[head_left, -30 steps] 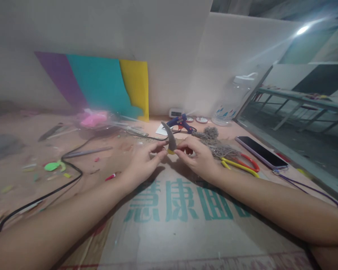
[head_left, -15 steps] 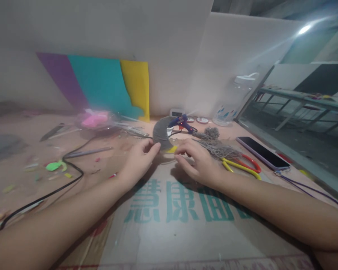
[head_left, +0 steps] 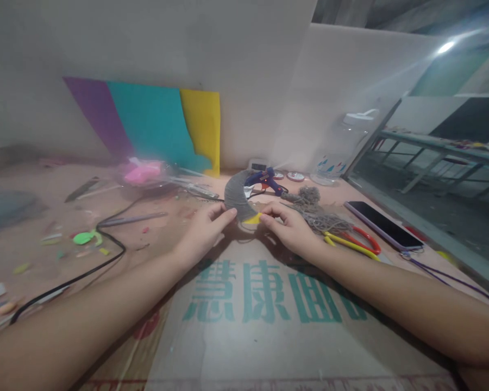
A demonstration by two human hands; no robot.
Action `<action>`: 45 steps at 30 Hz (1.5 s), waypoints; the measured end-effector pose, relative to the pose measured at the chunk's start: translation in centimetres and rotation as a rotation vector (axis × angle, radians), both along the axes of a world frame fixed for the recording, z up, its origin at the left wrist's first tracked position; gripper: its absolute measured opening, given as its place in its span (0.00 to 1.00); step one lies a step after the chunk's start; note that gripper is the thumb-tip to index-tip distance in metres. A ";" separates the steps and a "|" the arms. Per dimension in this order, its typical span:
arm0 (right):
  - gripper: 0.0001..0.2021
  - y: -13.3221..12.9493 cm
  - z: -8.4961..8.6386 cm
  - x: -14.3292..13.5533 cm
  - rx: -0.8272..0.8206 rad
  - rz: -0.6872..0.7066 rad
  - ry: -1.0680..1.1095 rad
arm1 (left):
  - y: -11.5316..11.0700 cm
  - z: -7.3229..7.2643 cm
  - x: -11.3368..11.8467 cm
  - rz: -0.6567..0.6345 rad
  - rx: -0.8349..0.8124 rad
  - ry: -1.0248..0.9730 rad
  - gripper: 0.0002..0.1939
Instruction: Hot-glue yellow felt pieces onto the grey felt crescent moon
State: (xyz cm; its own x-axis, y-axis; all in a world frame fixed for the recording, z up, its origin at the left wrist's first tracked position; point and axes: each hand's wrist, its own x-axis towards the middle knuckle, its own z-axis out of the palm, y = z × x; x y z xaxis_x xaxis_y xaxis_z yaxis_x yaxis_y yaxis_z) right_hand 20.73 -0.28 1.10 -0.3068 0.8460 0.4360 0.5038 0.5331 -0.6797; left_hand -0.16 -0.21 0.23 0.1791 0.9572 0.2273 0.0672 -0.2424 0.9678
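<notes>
A crescent (head_left: 235, 196) wound in grey yarn stands between my hands, its lower tip a bare yellow. My left hand (head_left: 209, 225) pinches the crescent's lower left side between thumb and fingers. At the yellow tip, my right hand (head_left: 287, 225) is closed, thumb and fingertips pressed together on it. A strand of grey yarn loops just below the crescent. Behind it lies a blue glue gun (head_left: 267, 179). To the right is a tangled heap of grey yarn (head_left: 330, 221), partly hidden behind my right hand.
Scissors (head_left: 352, 243) with red and yellow handles and a phone (head_left: 385, 225) lie at the right. A clear bottle (head_left: 330, 155) stands at the back. On the left are a black cable (head_left: 120, 250), a pen (head_left: 134, 219), a pink bundle (head_left: 142, 172) and scattered scraps. Coloured sheets (head_left: 155, 125) lean on the wall.
My right hand's fingers have come in to the yellow tip and closed on it. More of the yellow shows now. My left hand keeps its pinch, and the view has shifted slightly.
</notes>
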 end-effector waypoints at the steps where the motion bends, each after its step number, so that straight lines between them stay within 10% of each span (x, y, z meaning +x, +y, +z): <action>1: 0.10 0.0 0.0 0.1 -0.014 0.009 0.018 | 0.0 -0.1 0.0 -0.003 0.001 0.003 0.16; 10: 0.06 0.1 0.2 0.1 -0.038 0.022 0.081 | 0.4 -0.7 0.0 -0.001 -0.031 0.058 0.18; 24: 0.05 0.1 8.0 3.4 0.145 -0.166 0.101 | 0.3 0.0 -0.1 0.057 -0.039 0.062 0.17; 45: 0.07 3.5 5.2 4.2 -0.011 -0.148 -0.251 | 0.9 -1.2 -0.1 0.022 -0.065 0.068 0.20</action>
State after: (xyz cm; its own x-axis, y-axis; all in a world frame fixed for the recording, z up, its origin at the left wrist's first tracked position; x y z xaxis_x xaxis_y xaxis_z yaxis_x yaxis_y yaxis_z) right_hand 24.96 3.24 6.33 -0.2773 0.8937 0.3527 0.7286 0.4349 -0.5291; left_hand -0.27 0.69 -0.95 0.1708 0.9734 0.1526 0.1381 -0.1770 0.9745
